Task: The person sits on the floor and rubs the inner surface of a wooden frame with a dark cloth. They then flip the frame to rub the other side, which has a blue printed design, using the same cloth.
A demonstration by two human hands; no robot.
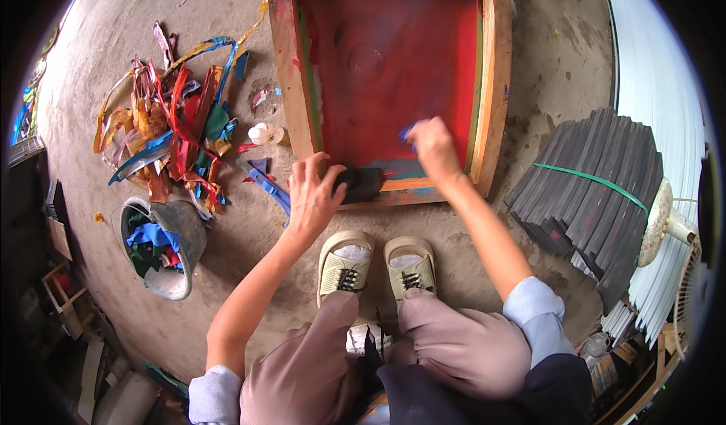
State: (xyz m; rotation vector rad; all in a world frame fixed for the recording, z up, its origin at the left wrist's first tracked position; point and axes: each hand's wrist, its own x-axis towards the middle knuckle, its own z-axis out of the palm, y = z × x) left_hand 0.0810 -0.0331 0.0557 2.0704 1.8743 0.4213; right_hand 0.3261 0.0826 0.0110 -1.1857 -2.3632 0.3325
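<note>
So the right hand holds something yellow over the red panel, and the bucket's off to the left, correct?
Not yellow: the head view shows the right hand holding something blue over the red panel. The bucket is off to the left, as you say.

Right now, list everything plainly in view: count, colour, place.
Wooden frame: one, brown and red, ahead
Dark block: one, black, frame's near edge
Small item: one, blue, inside frame
Strip pile: one, multicoloured, left floor
Bucket: one, grey, below pile
Container: one, pale, beside frame
Tool: one, blue, below container
Slats: one bundle, dark grey, right
Fan: one, off-white, far right
Sheets: many, white, far right
Shoes: two, cream, below frame
Trousers: one pair, mauve, bottom centre
Left hand: one, bare, by dark block
Right hand: one, bare, holding small item
</note>
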